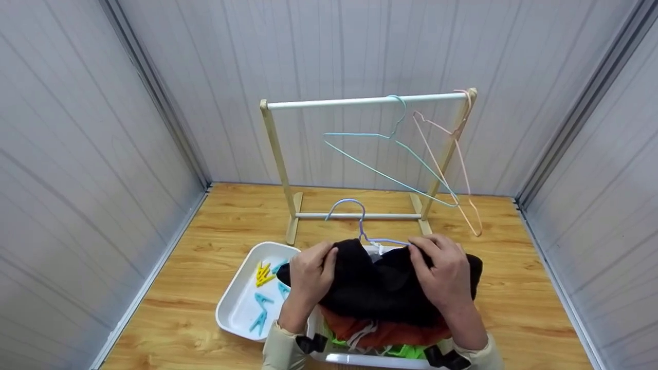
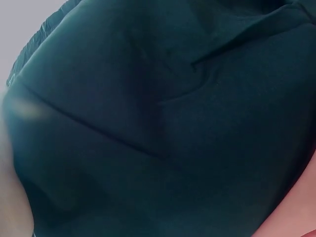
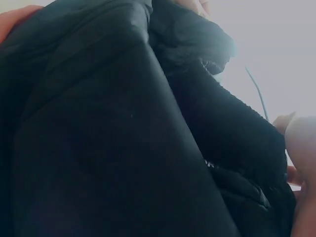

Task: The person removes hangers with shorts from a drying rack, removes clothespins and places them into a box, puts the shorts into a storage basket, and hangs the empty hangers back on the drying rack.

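Observation:
Black shorts (image 1: 380, 288) with a gathered elastic waistband (image 3: 232, 98) are stretched between my two hands in the head view. My left hand (image 1: 312, 270) pinches the waistband on the left, thumb and fingers bent over the cloth. On the right, my right hand (image 1: 443, 270) pinches the other side. A blue-purple hanger (image 1: 362, 221) stands with its hook above the shorts; one arm runs to my right fingertips, and the rest is hidden behind cloth. A white drawstring (image 1: 379, 247) shows at the waist. Dark cloth (image 2: 163, 123) fills most of the left wrist view.
Below the shorts, a white bin (image 1: 370, 359) holds an orange-red garment (image 1: 396, 331) and bright green cloth (image 1: 408, 351). At left, a white tray (image 1: 226, 308) contains yellow clothespins (image 1: 263, 276) and blue clothespins (image 1: 259, 321). Behind, a rack (image 1: 329, 104) carries a blue hanger (image 1: 380, 174) and pink hanger (image 1: 465, 174).

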`<state>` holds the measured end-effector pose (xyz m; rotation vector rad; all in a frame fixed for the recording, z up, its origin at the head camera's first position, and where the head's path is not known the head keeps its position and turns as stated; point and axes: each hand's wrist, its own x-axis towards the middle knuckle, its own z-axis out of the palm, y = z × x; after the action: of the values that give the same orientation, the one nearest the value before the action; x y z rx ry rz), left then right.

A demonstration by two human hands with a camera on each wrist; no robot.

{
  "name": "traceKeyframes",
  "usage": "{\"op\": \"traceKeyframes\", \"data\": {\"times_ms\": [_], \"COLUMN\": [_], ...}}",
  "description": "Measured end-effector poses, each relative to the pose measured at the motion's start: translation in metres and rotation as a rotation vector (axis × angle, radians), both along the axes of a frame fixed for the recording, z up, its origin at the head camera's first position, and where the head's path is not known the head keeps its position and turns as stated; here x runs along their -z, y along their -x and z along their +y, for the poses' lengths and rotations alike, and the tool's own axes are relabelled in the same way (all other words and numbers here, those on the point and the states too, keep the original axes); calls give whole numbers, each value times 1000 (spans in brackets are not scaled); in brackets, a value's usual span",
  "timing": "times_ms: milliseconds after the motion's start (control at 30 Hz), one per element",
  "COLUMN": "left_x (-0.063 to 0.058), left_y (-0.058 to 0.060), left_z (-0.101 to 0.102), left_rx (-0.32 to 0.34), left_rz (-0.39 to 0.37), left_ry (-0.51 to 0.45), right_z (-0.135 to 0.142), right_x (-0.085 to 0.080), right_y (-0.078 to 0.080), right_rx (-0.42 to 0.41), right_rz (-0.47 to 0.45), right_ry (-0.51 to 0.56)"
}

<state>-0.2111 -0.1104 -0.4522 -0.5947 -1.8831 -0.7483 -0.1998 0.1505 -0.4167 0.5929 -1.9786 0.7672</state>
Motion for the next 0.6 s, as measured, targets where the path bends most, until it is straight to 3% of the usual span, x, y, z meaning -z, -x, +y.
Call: {"op": "traceKeyframes", "data": {"times_ms": [367, 600], "left_x": [5, 11], "left_y": [2, 4], "left_z": [-1, -3], "left_rx": [7, 8], "left_rz": [7, 14], "left_ry": [10, 13], "right_z": [18, 30], "right_x": [17, 26], "right_y": [9, 9], "right_rx": [-29, 29], "right_rz": [104, 61], "right_ry": [115, 203]}}
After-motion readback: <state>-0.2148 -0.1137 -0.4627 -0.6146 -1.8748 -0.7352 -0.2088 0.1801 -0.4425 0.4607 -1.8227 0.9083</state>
